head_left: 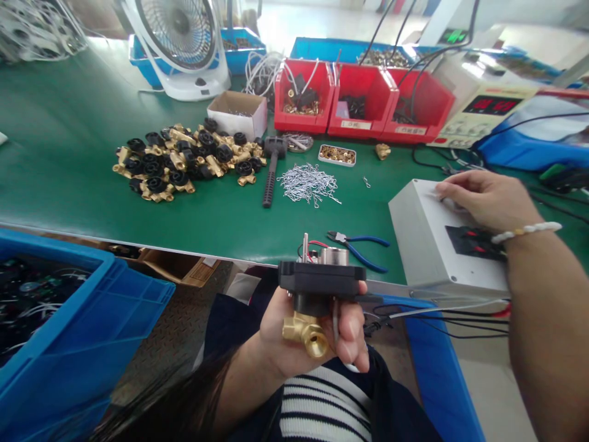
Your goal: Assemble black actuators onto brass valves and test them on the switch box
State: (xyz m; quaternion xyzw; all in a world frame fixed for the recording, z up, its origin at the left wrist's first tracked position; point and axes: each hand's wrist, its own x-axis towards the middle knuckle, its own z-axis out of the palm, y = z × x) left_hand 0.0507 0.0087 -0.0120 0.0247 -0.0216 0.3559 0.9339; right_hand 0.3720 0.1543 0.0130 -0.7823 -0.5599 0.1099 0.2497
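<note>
My left hand is closed around a motorized brass valve, holding it above my lap. Its black housing faces up, with a silver motor, a metal pin and red and black wires on top. The brass ports point down and towards me. My right hand rests at the top of a light grey control box, thumb and fingers pinched together on a small part they mostly hide. Blue-handled cutting pliers lie between the valve and the box.
Brass valve bodies with black caps are heaped left of a black hammer. Silver clips lie beside it. Red bins, a white fan and a power supply stand behind. A blue crate is at the left.
</note>
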